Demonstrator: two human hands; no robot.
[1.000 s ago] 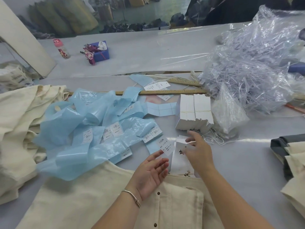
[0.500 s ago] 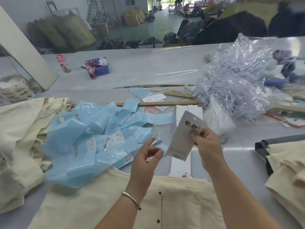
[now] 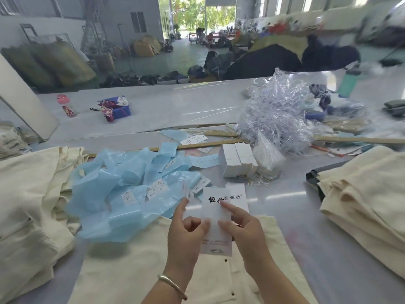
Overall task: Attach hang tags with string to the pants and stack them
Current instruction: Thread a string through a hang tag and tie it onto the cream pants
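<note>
Both hands are working close together above the cream pants (image 3: 135, 270) that are lying flat on the counter (image 3: 328, 249) directly below. The left hand (image 3: 186, 235) is pinching the left edge of a white hang tag (image 3: 215, 233) while also nipping a small sticker label (image 3: 189, 193) between its raised fingertips. The right hand (image 3: 243, 229) is pinching the tag's right edge, with its forefinger reaching up onto the tag's face.

Risks, as judged:
- The small label is being held only at the fingertips. It is likely to slip, or to go onto the tag crooked, because the same hand is also steadying the tag.
- No string is showing in either hand. The loose strings (image 3: 260, 182) are lying well apart, beside the tag stack, so the tag could be set down unthreaded.
- The blue backing strips (image 3: 122, 194) are overlapping the pants' waist edge and could be caught up when the pants are being moved.

Count:
- Hang tags in hand: one.
- Loose tags lying flat on the counter behind it: at least one (image 3: 237, 195).
- Boxed or banded tag stacks (image 3: 237, 160): two, side by side.
- Pants under the hands: one pair.
- Pants piles: one at left (image 3: 28, 194), one at right (image 3: 363, 194); the number of pairs within cannot be told.
- Wooden rulers (image 3: 208, 144): at least two.
</note>
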